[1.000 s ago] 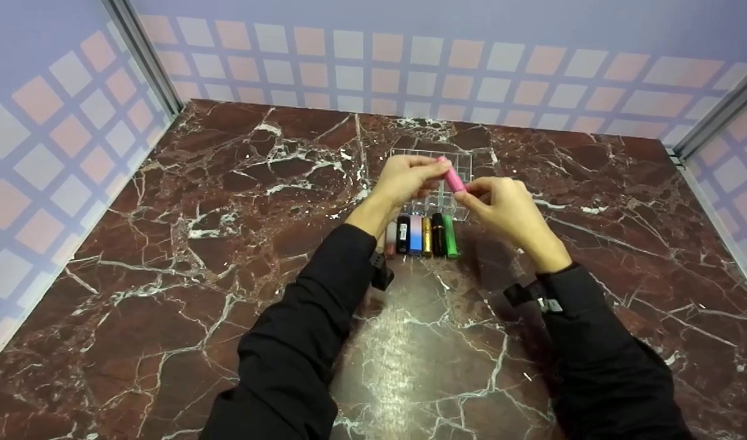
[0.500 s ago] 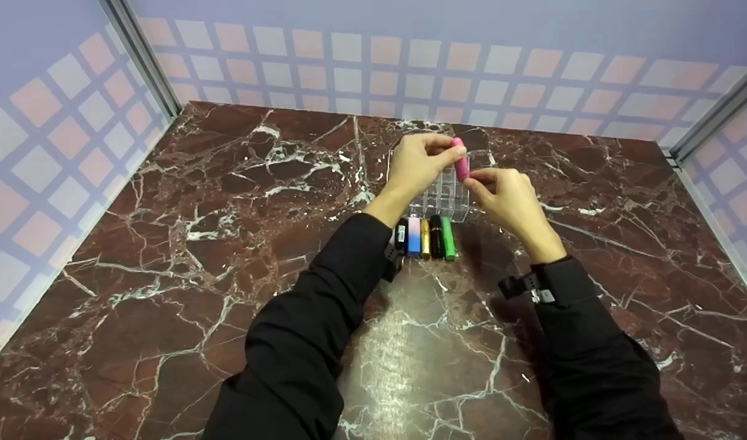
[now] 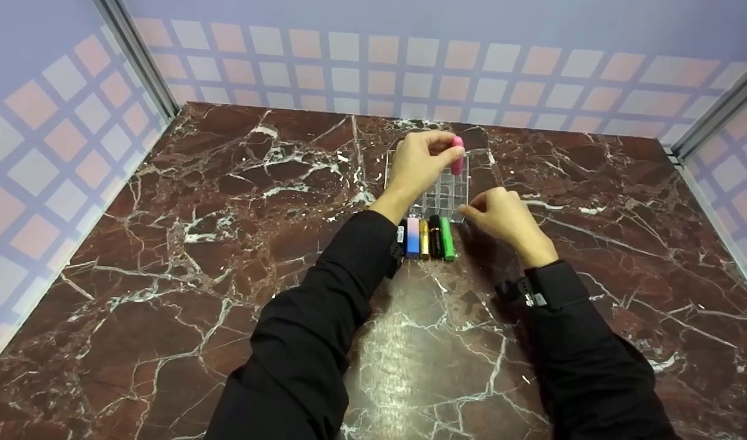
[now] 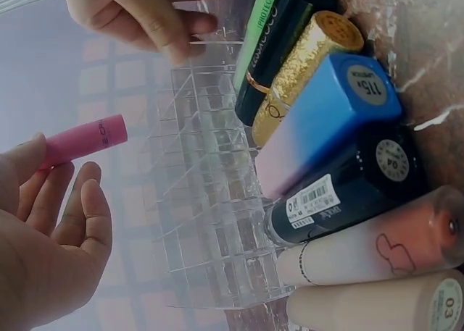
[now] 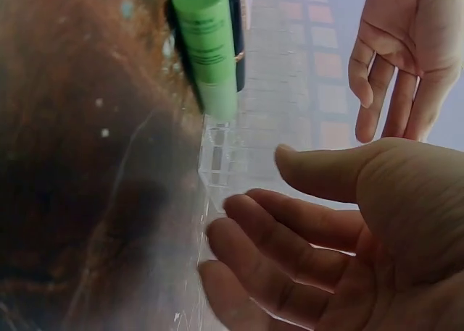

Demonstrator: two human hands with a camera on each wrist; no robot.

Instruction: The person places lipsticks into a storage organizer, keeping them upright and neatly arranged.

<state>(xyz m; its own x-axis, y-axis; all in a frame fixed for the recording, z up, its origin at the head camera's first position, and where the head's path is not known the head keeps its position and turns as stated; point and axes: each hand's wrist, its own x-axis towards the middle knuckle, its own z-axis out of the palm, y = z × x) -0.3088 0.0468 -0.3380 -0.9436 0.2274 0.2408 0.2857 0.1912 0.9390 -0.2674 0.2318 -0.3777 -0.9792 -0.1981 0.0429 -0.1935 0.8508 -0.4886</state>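
Note:
My left hand (image 3: 449, 150) pinches a pink lipstick tube (image 3: 457, 154) and holds it nearly upright over the far part of a clear gridded organizer (image 3: 437, 190). In the left wrist view the pink tube (image 4: 81, 138) sticks out past the thumb, beside the organizer (image 4: 210, 200). My right hand (image 3: 474, 211) holds nothing. Its loosely bent fingers (image 4: 163, 34) touch the organizer's near right corner (image 5: 225, 157). A row of tubes lies against the organizer's front: green (image 3: 448, 238), black (image 3: 435, 235), gold (image 3: 424, 238) and blue-pink (image 3: 413, 236).
More tubes lie at the left end of the row, under my left sleeve: a dark one (image 4: 348, 193) and two pale ones (image 4: 377, 251). The marble table (image 3: 196, 244) is walled by checkered panels (image 3: 55, 128) on the left, back and right.
My right hand has let go of the pink tube and dropped to the organizer's near right corner. My left hand keeps the tube, now turned upright and farther back over the grid.

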